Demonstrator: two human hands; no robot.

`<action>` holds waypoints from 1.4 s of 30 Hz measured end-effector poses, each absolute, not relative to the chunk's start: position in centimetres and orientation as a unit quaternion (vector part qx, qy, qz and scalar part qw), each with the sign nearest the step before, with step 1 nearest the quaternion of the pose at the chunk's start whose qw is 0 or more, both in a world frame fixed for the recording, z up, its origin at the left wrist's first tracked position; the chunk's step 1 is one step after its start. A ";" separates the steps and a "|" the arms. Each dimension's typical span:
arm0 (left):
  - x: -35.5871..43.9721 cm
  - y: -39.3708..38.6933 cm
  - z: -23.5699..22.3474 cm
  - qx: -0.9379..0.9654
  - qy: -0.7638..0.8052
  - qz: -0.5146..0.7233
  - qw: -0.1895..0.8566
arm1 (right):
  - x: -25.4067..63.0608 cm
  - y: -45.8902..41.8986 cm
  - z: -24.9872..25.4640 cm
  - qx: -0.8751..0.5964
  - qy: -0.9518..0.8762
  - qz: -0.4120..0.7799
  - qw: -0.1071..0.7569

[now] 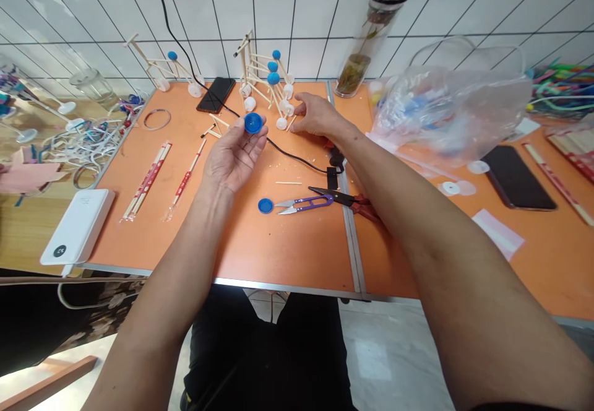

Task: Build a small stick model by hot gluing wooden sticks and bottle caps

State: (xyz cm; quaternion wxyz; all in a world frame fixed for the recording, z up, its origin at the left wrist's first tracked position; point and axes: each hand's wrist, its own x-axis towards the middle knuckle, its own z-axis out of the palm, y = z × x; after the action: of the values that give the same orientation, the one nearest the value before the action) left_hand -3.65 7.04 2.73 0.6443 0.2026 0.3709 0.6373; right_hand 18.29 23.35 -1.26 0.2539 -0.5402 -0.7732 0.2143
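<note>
My left hand (236, 156) is closed on a blue bottle cap (253, 123), its hollow side facing up. Over at the back of the orange table (297, 256), my right hand (318, 116) reaches beside a wooden stick model (273, 92) with blue caps and white wheels. Its thumb and fingers are apart, with a short stick (292, 124) close to the fingertips; I cannot tell whether they touch it. A second blue cap (265, 205) lies near purple thread snips (304, 202) and red-handled scissors (359, 203). A thin stick (288, 182) lies above them.
Another stick model (162, 67) stands back left beside a phone (216, 94). A black cable (297, 161) crosses the table. Wrapped chopsticks (147, 181) and a power bank (78, 226) are left. A glass bottle (366, 46), plastic bag (445, 108) and second phone (517, 176) are right.
</note>
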 end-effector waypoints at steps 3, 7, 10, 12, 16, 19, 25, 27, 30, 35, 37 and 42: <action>-3.6 7.0 2.8 0.203 0.370 0.637 0.645 | 18.7 24.0 -1.4 -0.551 -0.765 0.211 0.257; -3.6 7.0 2.8 0.204 0.372 0.635 0.645 | 18.9 24.9 -1.6 -0.554 -0.764 0.194 0.266; -3.7 7.0 2.7 0.199 0.375 0.635 0.645 | 18.6 25.5 -1.5 -0.554 -0.765 0.180 0.276; -3.6 7.0 2.8 0.198 0.376 0.636 0.644 | 18.1 25.7 -1.2 -0.551 -0.764 0.177 0.287; -3.7 7.0 3.1 0.192 0.380 0.640 0.640 | 17.0 25.4 -0.1 -0.535 -0.763 0.179 0.315; -3.9 7.1 3.3 0.192 0.387 0.641 0.634 | 16.2 24.9 1.1 -0.526 -0.775 0.157 0.314; -4.3 7.3 2.9 0.199 0.388 0.638 0.635 | 16.9 25.2 2.0 -0.561 -0.761 0.129 0.298; -4.2 7.3 2.9 0.199 0.389 0.638 0.635 | 17.8 25.7 1.7 -0.577 -0.755 0.139 0.278; -3.9 7.1 3.0 0.196 0.393 0.636 0.634 | 19.4 26.3 1.3 -0.587 -0.755 0.145 0.253; -3.7 6.9 3.3 0.196 0.400 0.641 0.625 | 20.8 25.6 1.6 -0.574 -0.784 0.130 0.197; -3.8 6.9 3.2 0.197 0.401 0.644 0.620 | 21.0 24.7 2.1 -0.563 -0.796 0.122 0.185; -3.8 7.1 2.9 0.197 0.400 0.650 0.616 | 21.2 22.6 3.3 -0.529 -0.831 0.073 0.153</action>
State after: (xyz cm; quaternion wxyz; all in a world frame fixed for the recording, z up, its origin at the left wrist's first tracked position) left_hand -3.85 7.06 2.93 0.6159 0.1973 0.3997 0.6496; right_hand 21.21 22.64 3.31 0.1534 -0.5290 -0.8314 0.0734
